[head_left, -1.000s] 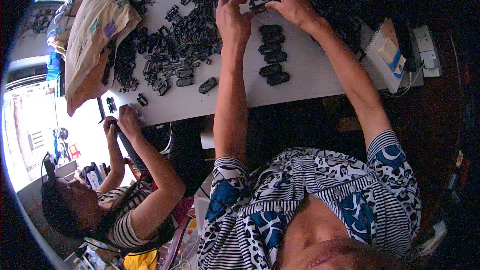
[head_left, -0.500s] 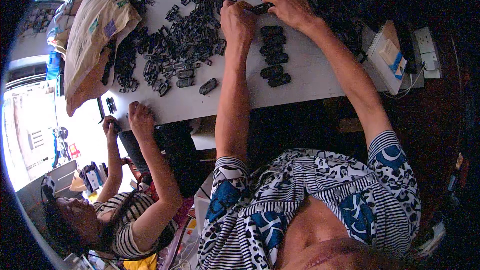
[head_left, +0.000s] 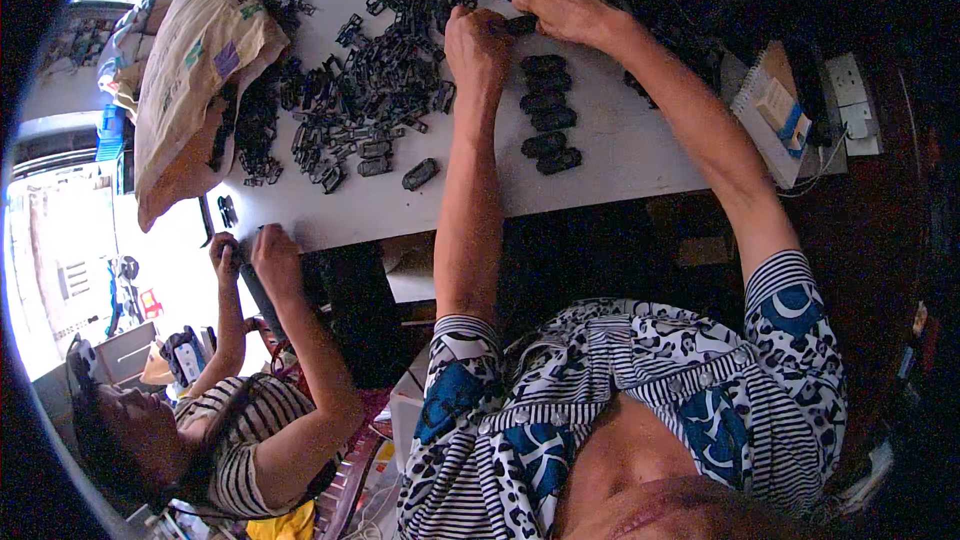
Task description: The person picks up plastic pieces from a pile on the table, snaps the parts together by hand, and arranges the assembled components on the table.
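Observation:
My left hand [head_left: 478, 42] is closed on a small black plastic part [head_left: 521, 26] above the far side of the white table. My right hand [head_left: 562, 4] is just to the right of it, fingers bent together at the part's far end; what lies in those fingers is mostly hidden. Closer to me, between my forearms, lies a short column of similar dark oblong parts [head_left: 552, 119]. To the left of my left hand spreads a large heap of loose black plastic frames [head_left: 365, 90]. One separate black part [head_left: 421, 174] lies near the table's front edge.
A big tan sack [head_left: 190, 90] leans on the table at the left, black parts at its mouth. Beside it, a co-worker's hands [head_left: 276, 262] work at the table edge. At the right are a spiral notebook [head_left: 765, 140], a small box [head_left: 783, 116] and a white power strip [head_left: 851, 105].
My right hand has shifted left, closer to my left hand and the part. The co-worker's near hand has moved slightly down and left.

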A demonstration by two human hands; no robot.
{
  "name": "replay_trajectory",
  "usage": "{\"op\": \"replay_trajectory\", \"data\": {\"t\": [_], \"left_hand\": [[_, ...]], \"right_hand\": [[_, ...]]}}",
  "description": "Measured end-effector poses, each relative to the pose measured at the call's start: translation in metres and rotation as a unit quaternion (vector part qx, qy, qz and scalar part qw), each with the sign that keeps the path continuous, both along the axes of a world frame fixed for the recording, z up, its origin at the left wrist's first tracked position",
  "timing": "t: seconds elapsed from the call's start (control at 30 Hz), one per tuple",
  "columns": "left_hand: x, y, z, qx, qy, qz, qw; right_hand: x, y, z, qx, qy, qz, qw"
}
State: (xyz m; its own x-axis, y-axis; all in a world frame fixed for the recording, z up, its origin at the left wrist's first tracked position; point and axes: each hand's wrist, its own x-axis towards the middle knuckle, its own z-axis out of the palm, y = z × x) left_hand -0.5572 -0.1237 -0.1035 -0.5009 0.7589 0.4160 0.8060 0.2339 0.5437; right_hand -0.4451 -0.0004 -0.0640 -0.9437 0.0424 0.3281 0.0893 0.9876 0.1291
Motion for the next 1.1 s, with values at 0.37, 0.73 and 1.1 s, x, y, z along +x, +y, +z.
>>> {"op": "replay_trajectory", "data": {"t": [0.37, 0.73, 1.1], "left_hand": [[-0.017, -0.014, -0.006, 0.047, 0.004, -0.022, 0.999], [0.085, -0.108, 0.061, -0.009, -0.075, 0.047, 0.996], [0.166, -0.204, 0.012, 0.033, -0.052, 0.052, 0.997]], "right_hand": [[-0.012, -0.014, -0.001, -0.009, -0.007, 0.019, 1.000], [0.050, -0.028, -0.014, -0.073, 0.016, 0.013, 0.997], [0.089, -0.095, -0.003, -0.185, 0.046, 0.051, 0.980]]}}
